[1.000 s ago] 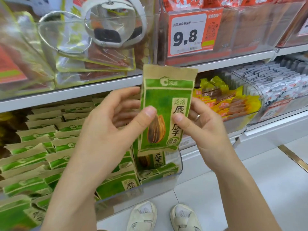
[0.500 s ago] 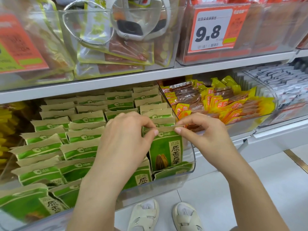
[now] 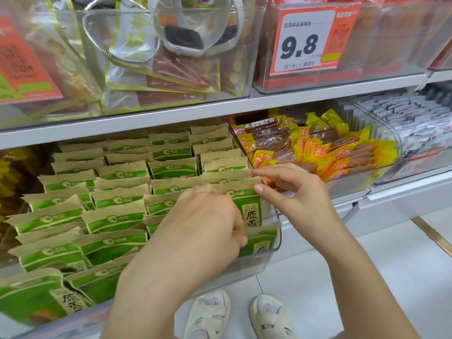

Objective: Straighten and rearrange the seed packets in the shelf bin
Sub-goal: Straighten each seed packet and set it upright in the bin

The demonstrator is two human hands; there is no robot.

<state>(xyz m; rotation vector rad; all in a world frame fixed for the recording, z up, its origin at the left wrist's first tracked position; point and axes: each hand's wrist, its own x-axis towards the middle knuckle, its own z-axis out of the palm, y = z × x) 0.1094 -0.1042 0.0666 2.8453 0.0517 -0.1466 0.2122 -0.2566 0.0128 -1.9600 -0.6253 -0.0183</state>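
Note:
A clear plastic shelf bin (image 3: 266,258) holds several rows of green and kraft-paper seed packets (image 3: 115,218). One upright packet (image 3: 252,211) stands at the bin's front right corner. My right hand (image 3: 288,189) pinches its top right corner between thumb and fingers. My left hand (image 3: 208,223) lies over the packets just left of it, fingers curled down onto the front packet (image 3: 259,243); what the fingertips grip is hidden.
Right of the bin is another clear bin of yellow and red snack sticks (image 3: 318,148), then one of grey-white sachets (image 3: 411,118). The shelf above (image 3: 220,108) carries clear bins and a 9.8 price tag (image 3: 305,37). My shoes (image 3: 239,314) stand on white floor tiles.
The packet held up in both hands a second ago has gone down into the bin's front right corner. My left hand has dropped lower onto the front packets; the right stays at the top edge.

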